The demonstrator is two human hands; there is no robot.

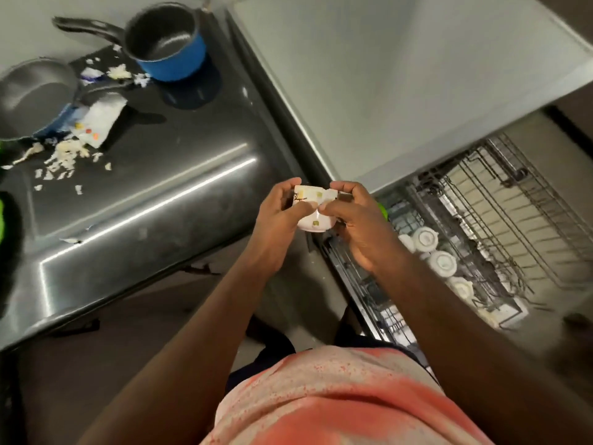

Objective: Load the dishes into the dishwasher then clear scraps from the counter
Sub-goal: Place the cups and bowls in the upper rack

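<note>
White ceramic cup with yellow-green marks is gripped by curled fingers of the left hand and the right hand, held between the steel bench and the dishwasher's wire rack.

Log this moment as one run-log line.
stage: loading dishes | left hand, right hand: both grip white cup | dishwasher rack: inverted cups inside | counter: blue saucepan, scraps uncleared

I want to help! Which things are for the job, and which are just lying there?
Job: white cup in left hand and right hand, dishwasher rack, blue saucepan, grey pan, food scraps, torn wrapper.
Lying about: green thing at far left edge.
</note>
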